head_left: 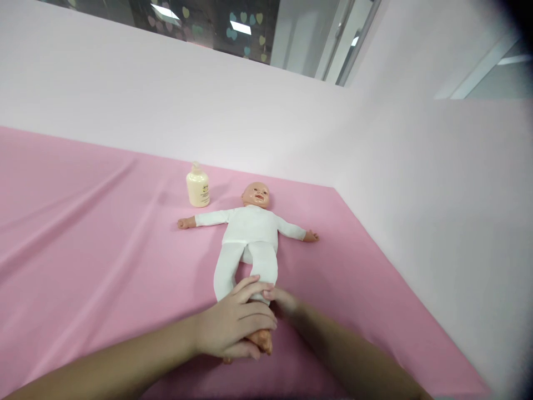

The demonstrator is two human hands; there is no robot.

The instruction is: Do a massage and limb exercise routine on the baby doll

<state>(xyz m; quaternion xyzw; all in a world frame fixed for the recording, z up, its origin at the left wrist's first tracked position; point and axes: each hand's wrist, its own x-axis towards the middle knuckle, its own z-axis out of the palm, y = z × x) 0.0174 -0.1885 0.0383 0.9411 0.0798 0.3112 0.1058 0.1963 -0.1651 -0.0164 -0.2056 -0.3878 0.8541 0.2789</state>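
A baby doll [250, 233] in a white top and white trousers lies on its back on the pink sheet [83, 233], arms spread, head toward the wall. My left hand [235, 325] is wrapped over the doll's lower legs and feet, with an orange foot showing under the fingers. My right hand [283, 303] lies mostly behind the left, its fingers touching the trouser cuff of the doll's leg. A cream pump bottle [197, 186] stands upright beside the doll's head, to its left.
The pink sheet covers a wide surface that ends at a pale pink wall [375, 144] at the back and right. Dark windows [208, 25] with heart stickers sit above the wall.
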